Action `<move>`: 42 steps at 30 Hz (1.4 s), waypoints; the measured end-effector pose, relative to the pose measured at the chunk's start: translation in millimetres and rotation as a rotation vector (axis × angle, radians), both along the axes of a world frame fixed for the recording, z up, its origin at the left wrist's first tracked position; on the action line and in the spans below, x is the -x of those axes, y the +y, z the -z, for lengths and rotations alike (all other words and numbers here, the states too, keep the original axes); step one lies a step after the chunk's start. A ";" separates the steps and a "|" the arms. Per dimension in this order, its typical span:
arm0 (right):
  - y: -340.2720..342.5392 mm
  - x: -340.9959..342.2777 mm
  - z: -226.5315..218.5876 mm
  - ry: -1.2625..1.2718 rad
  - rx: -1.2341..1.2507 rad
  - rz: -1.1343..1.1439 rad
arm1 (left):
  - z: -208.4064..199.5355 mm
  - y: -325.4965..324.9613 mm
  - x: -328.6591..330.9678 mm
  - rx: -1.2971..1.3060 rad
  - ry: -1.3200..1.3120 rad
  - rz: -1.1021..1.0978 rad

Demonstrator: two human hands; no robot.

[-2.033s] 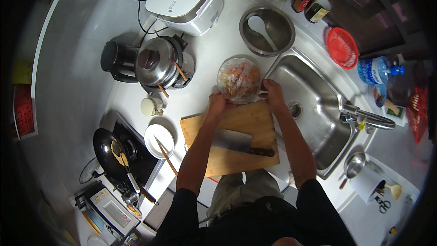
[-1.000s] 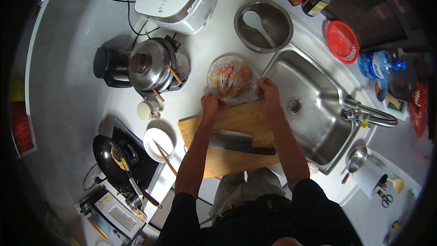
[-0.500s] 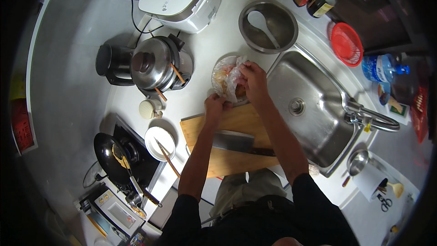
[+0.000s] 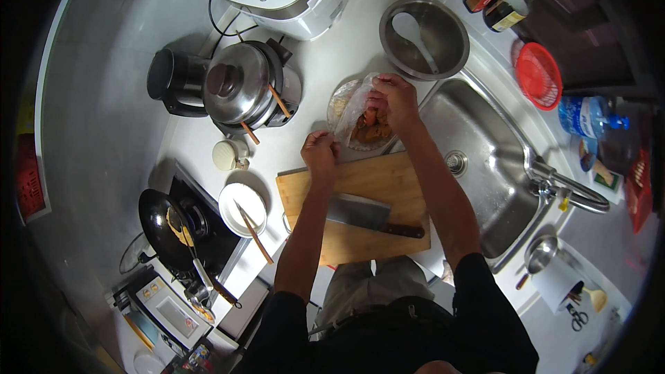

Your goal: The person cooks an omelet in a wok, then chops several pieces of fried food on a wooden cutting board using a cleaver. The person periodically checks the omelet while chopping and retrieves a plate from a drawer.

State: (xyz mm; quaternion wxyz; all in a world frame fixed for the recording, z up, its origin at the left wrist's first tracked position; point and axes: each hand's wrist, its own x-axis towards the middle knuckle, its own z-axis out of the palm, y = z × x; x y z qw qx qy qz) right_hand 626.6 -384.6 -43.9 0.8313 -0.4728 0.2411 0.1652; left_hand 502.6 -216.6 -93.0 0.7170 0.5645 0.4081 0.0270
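Between my two hands a thin see-through sheet of plastic wrap (image 4: 355, 105) is stretched over the left part of a plate (image 4: 334, 102). My left hand (image 4: 320, 154) pinches its near-left edge beside the plate. My right hand (image 4: 397, 102) grips the far-right edge above the plate, fingers closed. Orange-brown pieces of food (image 4: 373, 127) lie uncovered on the plate's right side; paler food shows dimly at its left. Just below the plate is a wooden cutting board (image 4: 374, 242), with a cleaver (image 4: 364, 212) lying flat on it between my forearms.
A steel sink (image 4: 478, 159) is at right, a steel bowl with a white rice paddle (image 4: 450, 38) behind it. To the left stand a lidded steel pot (image 4: 239, 79), a lidded mug (image 4: 227, 155), a white bowl with chopsticks (image 4: 239, 215) and a wok (image 4: 163, 228). A rice cooker (image 4: 291, 0) stands at the back.
The plastic wrap, bunched before, is now spread wider and pulled back leftward, showing more of the orange-brown food. My hands have moved slightly apart. The whole view has shifted slightly.
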 end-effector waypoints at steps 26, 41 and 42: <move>-6.5 55.4 -1.2 -0.782 1.510 -0.501 | 5.0 -3.4 -36.3 -0.320 -0.097 0.017; 4.1 50.1 10.3 -0.823 1.511 -0.463 | 9.4 -3.5 -20.3 -0.192 -0.071 0.028; 6.1 49.3 12.1 -0.812 1.531 -0.486 | 11.2 -3.7 -19.9 -0.169 -0.089 0.021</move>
